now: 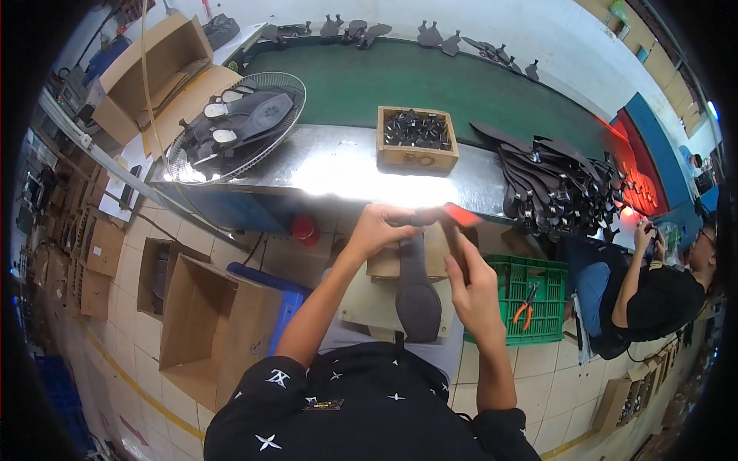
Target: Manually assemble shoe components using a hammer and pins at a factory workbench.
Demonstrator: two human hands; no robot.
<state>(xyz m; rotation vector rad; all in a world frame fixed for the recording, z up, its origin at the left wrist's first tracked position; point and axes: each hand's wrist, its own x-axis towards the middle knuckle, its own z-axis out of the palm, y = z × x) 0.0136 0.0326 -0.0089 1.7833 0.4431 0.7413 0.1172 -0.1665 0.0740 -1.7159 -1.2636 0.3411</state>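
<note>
A dark shoe sole (pixel 418 303) lies lengthwise over my lap, its wide end toward me. At its narrow far end my left hand (pixel 377 228) is closed, thumb and fingers pinching the tip, where a small dark piece partly shows. Wrapped around the dark handle of a hammer-like tool (pixel 462 216) is my right hand (pixel 474 286). The tool's red end is blurred and sits just right of my left fingertips. Beneath the sole are a wooden block (pixel 382 265) and a pale board (pixel 369 305).
Ahead, a metal bench edge carries a wooden box of small black parts (pixel 417 132), a wire basket of soles (pixel 265 146) and a sole pile (pixel 538 180). A green crate with orange-handled pliers (pixel 524 311) stands right, near a seated co-worker (pixel 661 288). Cardboard boxes (pixel 201 319) stand left.
</note>
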